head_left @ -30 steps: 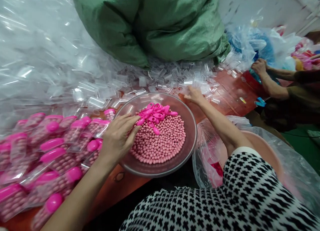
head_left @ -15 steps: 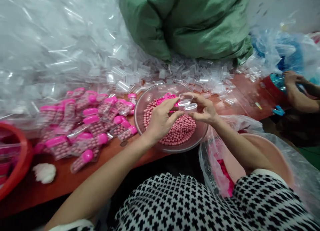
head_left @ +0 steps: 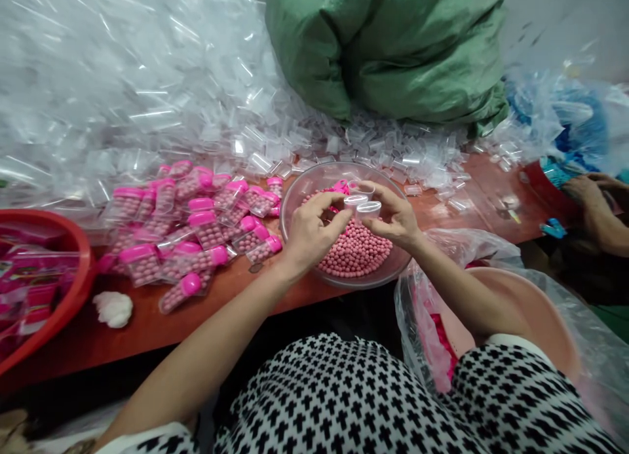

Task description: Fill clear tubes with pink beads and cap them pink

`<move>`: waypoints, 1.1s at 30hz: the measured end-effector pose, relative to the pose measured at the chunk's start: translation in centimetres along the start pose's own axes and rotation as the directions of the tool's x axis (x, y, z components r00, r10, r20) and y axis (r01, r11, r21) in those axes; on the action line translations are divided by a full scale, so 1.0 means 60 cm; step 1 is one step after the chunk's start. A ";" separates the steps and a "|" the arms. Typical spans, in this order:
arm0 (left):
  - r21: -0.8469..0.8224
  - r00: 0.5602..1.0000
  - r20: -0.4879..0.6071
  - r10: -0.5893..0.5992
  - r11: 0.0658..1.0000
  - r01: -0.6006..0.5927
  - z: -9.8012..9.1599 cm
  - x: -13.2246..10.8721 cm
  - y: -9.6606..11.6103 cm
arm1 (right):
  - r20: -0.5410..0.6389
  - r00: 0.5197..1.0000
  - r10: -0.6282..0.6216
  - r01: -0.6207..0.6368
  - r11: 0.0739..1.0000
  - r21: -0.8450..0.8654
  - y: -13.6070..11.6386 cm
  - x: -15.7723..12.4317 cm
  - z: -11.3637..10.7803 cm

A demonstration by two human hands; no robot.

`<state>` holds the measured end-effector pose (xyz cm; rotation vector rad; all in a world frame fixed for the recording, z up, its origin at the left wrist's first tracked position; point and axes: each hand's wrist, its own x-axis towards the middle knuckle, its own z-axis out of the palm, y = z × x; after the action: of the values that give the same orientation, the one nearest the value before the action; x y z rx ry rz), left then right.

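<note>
Above a clear bowl [head_left: 339,284], my two hands hold small clear plastic containers with their oval openings up. My left hand [head_left: 317,228] grips one clear container [head_left: 356,201] between thumb and fingers. My right hand [head_left: 396,215] is closed around another clear container [head_left: 368,209], with a further rim visible behind it. The containers are side by side, close together. Pink beads [head_left: 356,254] fill much of the bowl, and bright pink pieces [head_left: 340,187] lie at its back, partly hidden by my hands.
Pink-capped containers of beads [head_left: 201,218] lie left of the bowl, near a red basket [head_left: 83,270] and a white wad [head_left: 113,309]. Behind are heaped clear containers [head_left: 236,143] and a green sack [head_left: 393,54]. A pink tub [head_left: 550,310] stands right; another person's hands [head_left: 590,195] are far right.
The view has shifted, so the table items appear farther right and more of the red basket shows. My left hand and its container have moved slightly relative to the right hand's containers.
</note>
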<state>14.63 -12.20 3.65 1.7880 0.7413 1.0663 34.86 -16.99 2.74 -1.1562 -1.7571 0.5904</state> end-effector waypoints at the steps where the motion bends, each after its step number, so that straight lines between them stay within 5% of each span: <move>1: -0.033 0.999 0.031 -0.029 0.999 0.030 -0.001 0.000 -0.001 | 0.007 1.000 -0.012 0.013 0.999 -0.041 0.001 0.001 -0.002; 9: 0.180 0.999 0.005 -0.043 0.983 0.042 -0.006 0.007 -0.004 | 0.123 0.991 -0.046 0.093 0.908 -0.409 -0.034 0.011 0.000; 13: -0.058 0.982 0.035 -0.184 0.981 0.186 -0.005 0.010 -0.004 | 0.093 0.993 0.078 -0.072 0.995 -0.074 -0.026 0.027 0.000; 16: -0.472 0.927 0.056 -0.370 0.808 0.351 0.003 0.019 -0.006 | -0.106 0.953 0.283 -0.238 0.919 0.314 -0.005 0.035 0.002; 19: -0.762 0.879 -0.068 -0.472 0.594 0.260 0.015 0.031 -0.003 | -0.339 0.832 0.440 -0.224 0.824 0.521 -0.003 0.029 0.016; 22: -0.855 0.857 -0.201 -0.474 0.513 0.083 0.039 0.034 0.002 | -0.378 0.794 0.477 -0.184 0.780 0.599 -0.033 0.015 0.052; 28: -0.765 0.913 -0.225 -0.342 0.642 0.052 0.099 -0.001 -0.005 | -0.339 0.770 0.541 -0.058 0.588 0.807 -0.098 0.013 0.121; 33: -0.559 0.951 -0.189 -0.246 0.823 0.102 0.083 -0.019 -0.012 | -0.331 0.758 0.562 -0.058 0.564 0.824 -0.092 0.016 0.119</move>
<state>18.52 -14.76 1.50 1.0860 0.6526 1.2437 25.91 -17.97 4.14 -0.8693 -0.5897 0.9910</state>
